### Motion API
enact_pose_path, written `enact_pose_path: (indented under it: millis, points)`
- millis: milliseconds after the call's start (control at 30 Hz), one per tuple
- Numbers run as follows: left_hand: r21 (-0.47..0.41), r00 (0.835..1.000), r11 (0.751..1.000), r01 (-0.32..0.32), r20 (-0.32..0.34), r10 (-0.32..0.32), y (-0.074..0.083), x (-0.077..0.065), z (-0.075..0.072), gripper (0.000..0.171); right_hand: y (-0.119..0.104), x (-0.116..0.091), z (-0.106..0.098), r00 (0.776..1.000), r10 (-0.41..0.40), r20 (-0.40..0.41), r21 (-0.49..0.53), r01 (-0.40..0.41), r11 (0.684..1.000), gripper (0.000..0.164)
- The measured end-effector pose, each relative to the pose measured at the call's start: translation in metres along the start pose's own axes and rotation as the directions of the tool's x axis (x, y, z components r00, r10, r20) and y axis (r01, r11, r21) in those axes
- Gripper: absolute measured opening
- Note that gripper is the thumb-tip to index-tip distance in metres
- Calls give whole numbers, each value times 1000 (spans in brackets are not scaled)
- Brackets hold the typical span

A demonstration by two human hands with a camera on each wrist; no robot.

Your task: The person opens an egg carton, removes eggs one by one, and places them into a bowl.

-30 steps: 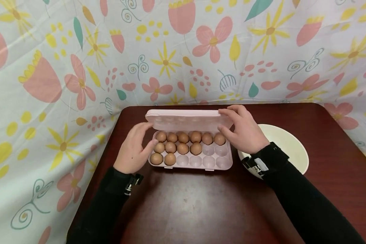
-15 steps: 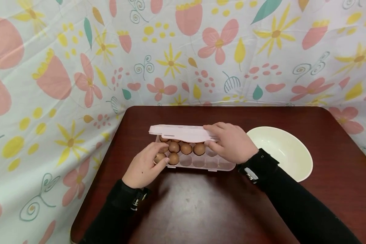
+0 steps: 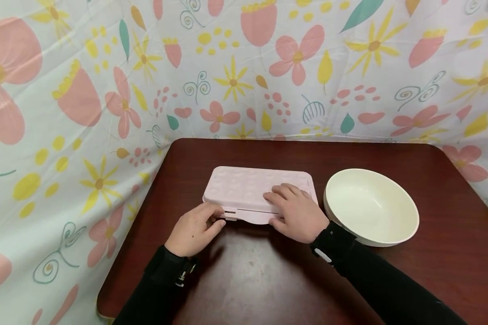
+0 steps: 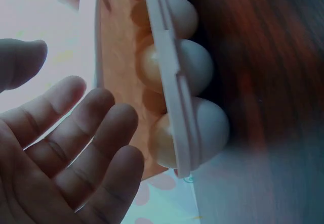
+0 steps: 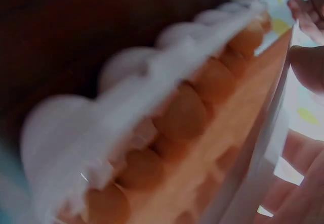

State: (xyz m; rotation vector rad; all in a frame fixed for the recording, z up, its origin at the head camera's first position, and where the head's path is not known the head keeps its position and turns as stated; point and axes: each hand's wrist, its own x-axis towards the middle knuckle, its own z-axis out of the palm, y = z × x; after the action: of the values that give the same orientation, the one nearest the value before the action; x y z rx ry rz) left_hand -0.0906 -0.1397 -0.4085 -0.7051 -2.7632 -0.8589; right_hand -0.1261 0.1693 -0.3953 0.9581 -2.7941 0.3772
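A pale pink plastic egg box (image 3: 232,185) lies on the table, its lid lowered over the tray in the head view. My right hand (image 3: 298,214) rests on the right part of the lid, fingers stretched over the top and thumb near the front flap. At the front left corner, my left hand (image 3: 195,229) has its fingertips by the front edge and latch slot. The wrist views show a narrow gap under the lid (image 4: 124,77). Brown eggs (image 5: 183,114) sit inside, in rounded cups. Left fingers (image 4: 111,133) look loosely bent, holding nothing.
A cream oval bowl (image 3: 370,205) stands just right of the egg box, close to my right forearm. The dark red-brown table (image 3: 248,280) reaches back to a flowered cloth (image 3: 236,67) hanging behind it and along the left.
The lid has swung down toward me over the eggs. My right hand came forward and down with it, off the bowl. My left hand moved from the box's left end to its front corner.
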Motion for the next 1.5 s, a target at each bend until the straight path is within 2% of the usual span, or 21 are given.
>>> enact_pose_path:
  millis: [200, 400, 500, 633, 800, 933, 1100, 1300, 1500]
  points:
    - [40, 1000, 999, 17, -12, -17, -1, 1, 4, 21, -1, -5, 22, 999, 8, 31, -48, -6, 999, 64]
    - [97, 999, 995, -28, -28, 31, -3, 6, 8, 20, 0, -4, 38, 1000, -26, 6, -135, 26, 991, 66]
    - [176, 998, 983, -51, -23, 56, -4, 11, 11, 27, 0, -2, 40, 999, -37, -25, -144, 33, 989, 66]
    - [283, 998, 957, -65, 30, 58, -4, 25, 20, 47, 2, -3, 41, 998, -34, -46, -146, 26, 989, 66]
    - [386, 992, 919, -83, 121, 38, -7, 45, 26, 78, 3, -3, 41, 999, -17, -32, -137, 12, 990, 65]
    - [438, 982, 895, -92, 190, 8, -13, 50, 28, 89, 3, -4, 43, 1000, -12, -29, -110, 9, 994, 68]
    - [468, 972, 875, -124, 235, 12, -17, 50, 31, 87, 3, -4, 42, 1000, 18, -23, -94, -20, 995, 77]
    - [513, 977, 849, -124, 212, 14, -18, 52, 36, 85, -1, 0, 40, 1000, 22, -13, -117, -23, 993, 74]
    - [523, 981, 846, -104, 193, 2, -16, 52, 38, 79, -4, 3, 42, 999, 15, -50, -146, -22, 989, 69]
